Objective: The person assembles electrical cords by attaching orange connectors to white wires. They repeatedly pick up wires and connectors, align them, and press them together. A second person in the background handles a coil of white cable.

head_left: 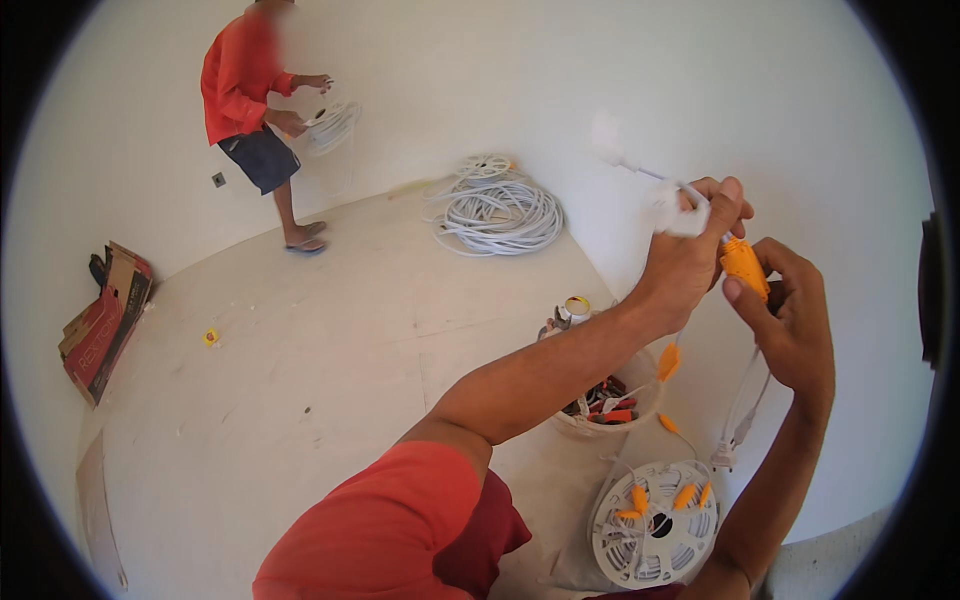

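Note:
Both my hands are raised at the right, close to the white wall. My right hand point(795, 320) is closed around a ribbed orange connector point(744, 265), thumb and fingers on its sides. My left hand point(690, 245) pinches a white cable point(690, 192) just above the connector's upper end. By the left fingers is a blurred white piece point(676, 210) whose kind I cannot make out. White cords with a plug point(724, 456) hang below my right hand. Lower down, a white reel point(655, 575) bears several small orange pieces on its cords.
A bucket point(590, 428) of tools stands below my left forearm. Coiled grey cable point(500, 220) lies by the far wall. A co-worker point(240, 80) in a red shirt stands at the back left with a cable reel point(333, 127). Flattened cardboard point(112, 320) leans at the left.

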A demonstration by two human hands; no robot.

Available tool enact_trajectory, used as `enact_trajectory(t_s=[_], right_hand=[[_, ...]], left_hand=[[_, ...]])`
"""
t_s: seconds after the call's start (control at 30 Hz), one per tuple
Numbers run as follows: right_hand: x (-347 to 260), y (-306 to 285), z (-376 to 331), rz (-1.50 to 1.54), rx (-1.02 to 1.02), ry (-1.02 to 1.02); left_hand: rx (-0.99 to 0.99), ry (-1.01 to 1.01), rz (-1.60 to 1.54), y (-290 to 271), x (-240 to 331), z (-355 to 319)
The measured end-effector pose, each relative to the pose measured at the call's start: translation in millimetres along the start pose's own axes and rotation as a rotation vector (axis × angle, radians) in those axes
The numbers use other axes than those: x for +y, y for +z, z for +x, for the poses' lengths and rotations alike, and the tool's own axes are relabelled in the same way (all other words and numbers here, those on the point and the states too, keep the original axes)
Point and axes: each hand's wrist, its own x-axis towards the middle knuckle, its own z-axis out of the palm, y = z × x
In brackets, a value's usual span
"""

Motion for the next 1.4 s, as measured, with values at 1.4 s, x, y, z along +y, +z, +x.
enact_trajectory(t_s=[1.4], right_hand=[[4.2, 6.3, -1.2, -0.125, -0.02, 0.038]], left_hand=[[0.106, -0.021, -0.027, -1.5, -9.0, 1.5]])
